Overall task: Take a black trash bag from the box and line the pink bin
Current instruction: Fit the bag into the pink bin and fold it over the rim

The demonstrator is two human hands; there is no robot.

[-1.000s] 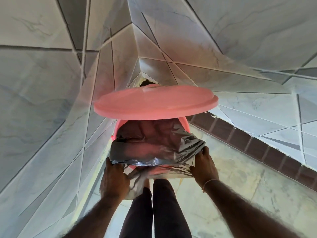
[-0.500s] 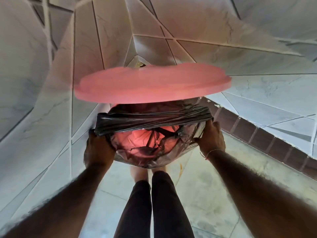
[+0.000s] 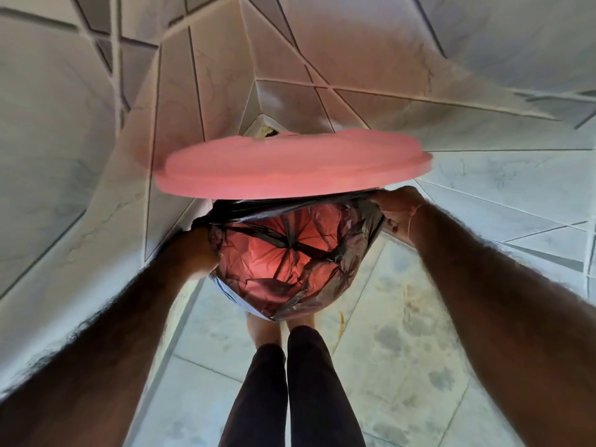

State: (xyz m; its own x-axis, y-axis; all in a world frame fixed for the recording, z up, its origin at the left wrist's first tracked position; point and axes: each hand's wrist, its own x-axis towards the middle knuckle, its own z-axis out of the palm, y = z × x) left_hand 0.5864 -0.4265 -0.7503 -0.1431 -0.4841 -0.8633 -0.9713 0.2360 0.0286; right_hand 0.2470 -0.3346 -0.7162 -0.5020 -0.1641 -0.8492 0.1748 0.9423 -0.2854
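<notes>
Since a second ago both hands have slid outward along the rim, so the black trash bag (image 3: 290, 253) now drapes inside the pink bin (image 3: 283, 262) mid-frame, under its raised lid (image 3: 290, 169). Lining looks nearly done. Left hand (image 3: 193, 250) and right hand (image 3: 398, 209), well apart, each pinch the bag's edge
</notes>
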